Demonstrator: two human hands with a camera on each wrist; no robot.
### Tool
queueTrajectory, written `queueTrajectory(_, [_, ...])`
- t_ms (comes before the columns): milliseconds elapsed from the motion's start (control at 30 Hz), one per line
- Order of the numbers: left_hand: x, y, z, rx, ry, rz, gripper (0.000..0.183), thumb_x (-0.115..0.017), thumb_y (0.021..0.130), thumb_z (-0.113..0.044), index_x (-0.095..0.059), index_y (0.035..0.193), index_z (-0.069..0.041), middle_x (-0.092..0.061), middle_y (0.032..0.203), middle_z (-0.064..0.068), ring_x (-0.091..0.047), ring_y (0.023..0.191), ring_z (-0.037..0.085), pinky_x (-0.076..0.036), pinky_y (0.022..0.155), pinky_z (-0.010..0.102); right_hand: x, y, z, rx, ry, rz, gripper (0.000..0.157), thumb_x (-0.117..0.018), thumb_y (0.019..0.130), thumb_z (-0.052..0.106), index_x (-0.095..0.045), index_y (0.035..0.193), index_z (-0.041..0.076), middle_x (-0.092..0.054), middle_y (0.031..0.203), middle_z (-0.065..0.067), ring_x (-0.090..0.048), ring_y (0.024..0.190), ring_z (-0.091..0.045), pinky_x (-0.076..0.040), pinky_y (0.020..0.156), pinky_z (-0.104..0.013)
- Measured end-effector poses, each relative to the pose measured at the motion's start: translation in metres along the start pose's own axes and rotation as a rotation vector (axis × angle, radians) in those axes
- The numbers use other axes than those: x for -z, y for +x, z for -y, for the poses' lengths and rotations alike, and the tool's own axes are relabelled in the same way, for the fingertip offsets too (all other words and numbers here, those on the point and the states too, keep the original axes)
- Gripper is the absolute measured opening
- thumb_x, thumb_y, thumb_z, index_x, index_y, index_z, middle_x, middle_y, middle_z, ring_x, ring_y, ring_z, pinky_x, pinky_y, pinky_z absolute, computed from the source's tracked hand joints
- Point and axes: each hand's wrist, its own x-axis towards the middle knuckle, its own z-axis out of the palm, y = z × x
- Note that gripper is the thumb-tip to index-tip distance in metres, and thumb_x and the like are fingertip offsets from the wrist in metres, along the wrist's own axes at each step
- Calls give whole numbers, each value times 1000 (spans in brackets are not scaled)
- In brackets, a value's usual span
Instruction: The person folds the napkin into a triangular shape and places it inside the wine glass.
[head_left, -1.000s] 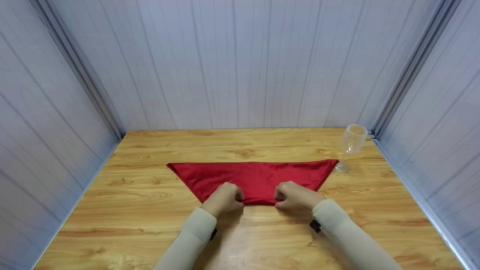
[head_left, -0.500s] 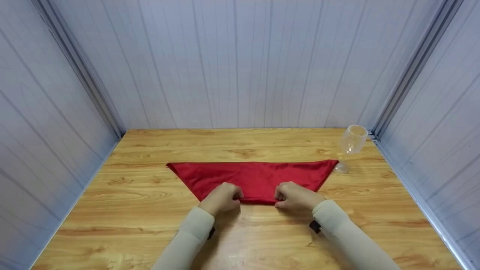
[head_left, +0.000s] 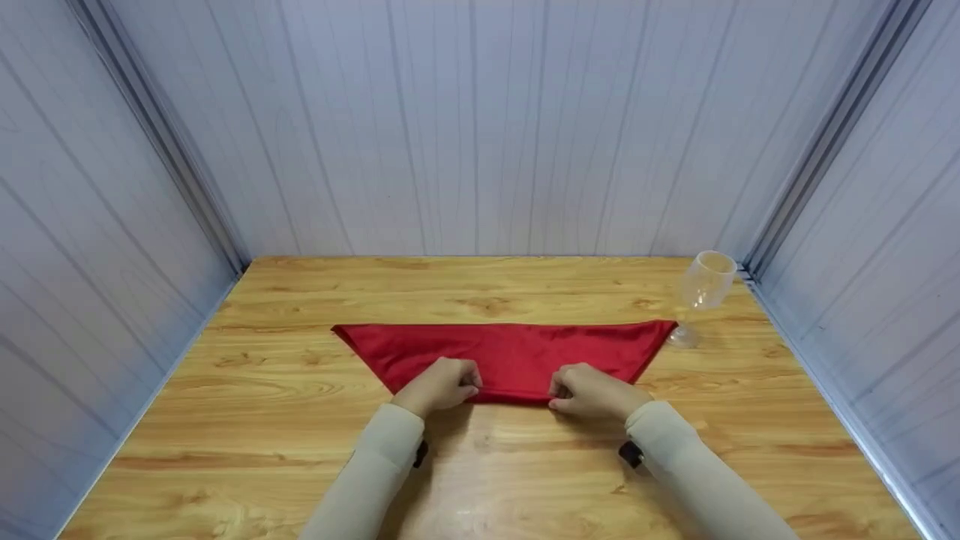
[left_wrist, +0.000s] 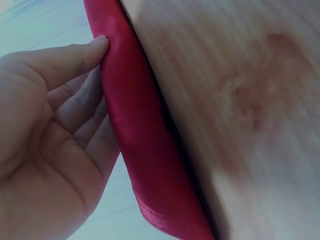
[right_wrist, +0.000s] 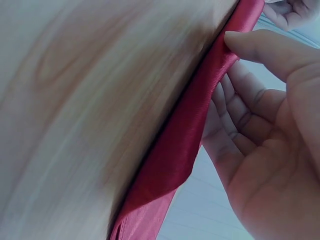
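Observation:
A shiny red cloth (head_left: pixel 510 356) lies across the middle of the table, its long straight side at the back and its ends tapering to points. Its near edge is rolled into a narrow band. My left hand (head_left: pixel 441 384) pinches that band left of centre; in the left wrist view the thumb presses the front of the red cloth (left_wrist: pixel 140 125), with the fingers behind it. To the right, my right hand (head_left: pixel 592 390) grips the same edge. The right wrist view shows that thumb on the rolled cloth (right_wrist: pixel 185 135) and the fingers partly hidden behind.
A clear stemmed glass (head_left: pixel 707 281) stands at the back right, its foot close beside the cloth's right tip. The wood-patterned table (head_left: pixel 247 435) is bounded by a pale panel wall (head_left: pixel 480 135) behind and similar walls on both sides.
The near edge of the cloth has rolled slightly away from me, making the cloth narrower. My left hand has shifted a little left and forward; the right has barely moved.

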Motion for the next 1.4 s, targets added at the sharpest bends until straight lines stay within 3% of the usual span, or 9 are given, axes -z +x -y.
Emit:
queueTrajectory(400, [-1, 7, -3, 103, 72, 39, 11, -64, 96, -7, -64, 86, -12, -57, 72, -4, -49, 70, 12, -44, 67, 31, -1, 2, -1, 36, -26, -23, 11, -66, 97, 15, -70, 86, 15, -60, 82, 9, -56, 80, -10, -49, 73, -32])
queueTrajectory(733, [-7, 10, -2, 162, 64, -23, 11, -69, 86, -6, -63, 78, -10, -60, 73, -3, -52, 68, 12, -47, 68, 31, -1, 3, -1, 47, -82, -32, 12, -61, 100, 14, -69, 92, 10, -61, 89, 1, -60, 88, -19, -51, 80, -39])
queueTrajectory(933, [-8, 9, 0, 161, 45, -36, 9, -68, 84, -6, -64, 78, -9, -59, 72, -3, -52, 69, 12, -47, 67, 31, -3, 7, -3, 55, -132, -11, 12, -56, 102, 11, -66, 98, 6, -59, 91, -2, -60, 90, -24, -50, 83, -42])
queueTrajectory(1400, [-7, 8, 0, 172, 42, -37, 11, -68, 88, -8, -62, 79, -12, -58, 75, -3, -52, 71, 13, -47, 69, 32, -2, 17, -11, -40, 29, 55, 14, -48, 105, 11, -59, 97, 8, -53, 83, 3, -51, 82, -17, -45, 80, -40])
